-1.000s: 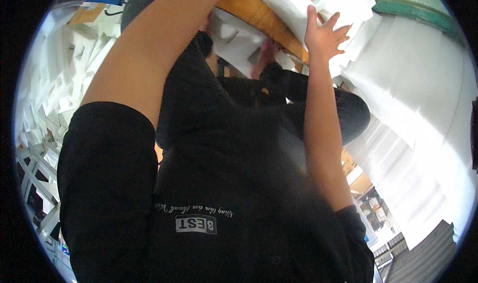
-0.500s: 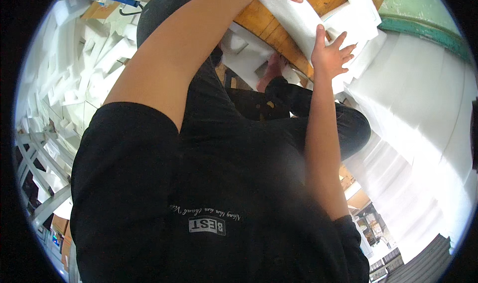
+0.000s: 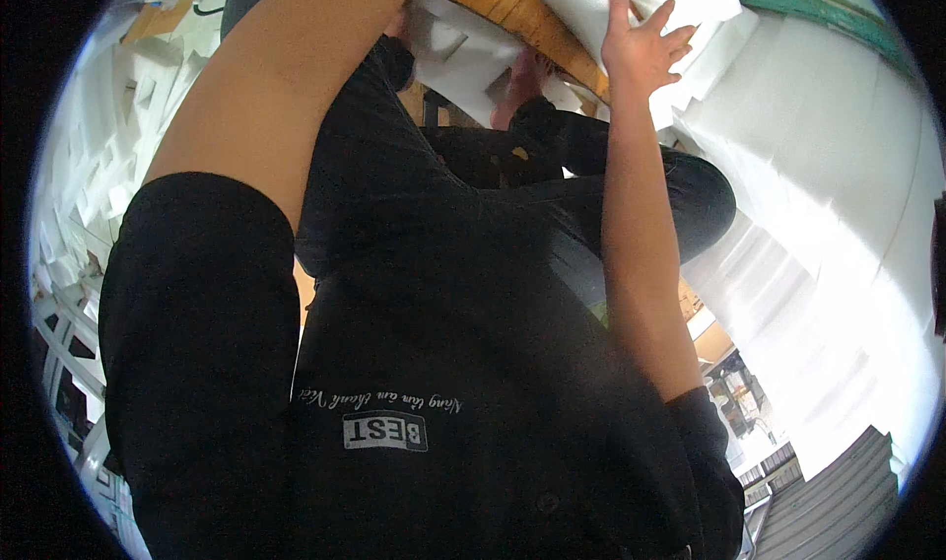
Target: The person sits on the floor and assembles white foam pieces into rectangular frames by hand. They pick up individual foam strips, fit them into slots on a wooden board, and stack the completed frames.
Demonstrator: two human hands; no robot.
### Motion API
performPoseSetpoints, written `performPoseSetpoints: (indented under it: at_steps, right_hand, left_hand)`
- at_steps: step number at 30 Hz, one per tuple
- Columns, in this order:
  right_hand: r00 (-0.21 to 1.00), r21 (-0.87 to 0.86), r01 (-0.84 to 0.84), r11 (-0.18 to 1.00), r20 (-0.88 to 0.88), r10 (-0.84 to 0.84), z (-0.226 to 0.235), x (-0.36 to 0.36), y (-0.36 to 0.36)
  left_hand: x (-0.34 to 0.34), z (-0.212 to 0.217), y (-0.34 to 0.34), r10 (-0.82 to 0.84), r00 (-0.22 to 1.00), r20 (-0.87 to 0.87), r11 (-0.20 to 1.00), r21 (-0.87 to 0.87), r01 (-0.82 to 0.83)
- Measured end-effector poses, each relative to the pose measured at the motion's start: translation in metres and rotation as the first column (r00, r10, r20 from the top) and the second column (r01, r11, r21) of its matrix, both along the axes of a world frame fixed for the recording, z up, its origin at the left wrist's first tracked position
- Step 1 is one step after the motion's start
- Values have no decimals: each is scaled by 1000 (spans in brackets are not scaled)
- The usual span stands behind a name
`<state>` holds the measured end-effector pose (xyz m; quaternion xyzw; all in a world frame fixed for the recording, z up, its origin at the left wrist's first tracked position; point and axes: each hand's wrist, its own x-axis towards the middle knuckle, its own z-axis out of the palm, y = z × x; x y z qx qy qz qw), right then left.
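The shirt (image 3: 463, 333) is black, its sleeves (image 3: 202, 323) short and loose — a pale boxed logo (image 3: 385, 431) and slanted script (image 3: 379, 400) mark the front — and the trousers (image 3: 365, 156) are dark.

Right hand (image 3: 641, 57): one, with five digits. Bare arms (image 3: 645, 225): two. Black sleeves (image 3: 207, 333): two. Black shirt (image 3: 473, 314): one, bearing one rectangular print (image 3: 385, 431). Bare feet (image 3: 514, 89): two, one mostly hidden. Wooden tabletop (image 3: 503, 6): one. Green ledge (image 3: 828, 10): one. White foam sheets (image 3: 567, 6) by the hand: at least one. White foam offcuts (image 3: 94, 175): many, overlapping; exact count not determinable.
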<state>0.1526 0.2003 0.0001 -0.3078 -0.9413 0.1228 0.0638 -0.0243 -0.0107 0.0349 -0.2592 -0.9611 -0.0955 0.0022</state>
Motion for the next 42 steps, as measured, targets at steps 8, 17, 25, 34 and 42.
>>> performPoseSetpoints:
  at_steps: [8, 17, 25, 34, 42]
  right_hand:
    - [999, 23, 8, 1000, -37, -7, 2, 3, -10]
    - [946, -216, -282, 935, 103, 309, 27, 4, 35]
    - [878, 113, -448, 887, 241, 413, 11, 36, 38]
    - [823, 197, -531, 824, 349, 448, 28, 30, 24]
    - [841, 191, -538, 821, 187, 507, 1, 27, 43]
  left_hand:
    - [-3, -2, -5, -8, 999, -43, 999, 34, 9]
    - [0, -1, -8, 8, 1000, -1, 998, 58, -8]
    - [-3, 2, -4, -8, 1000, 3, 1000, 24, 8]
    - [-4, -1, -8, -8, 998, 61, 1000, 5, 7]
    - [-3, 13, -6, -11, 991, 133, 999, -42, 17]
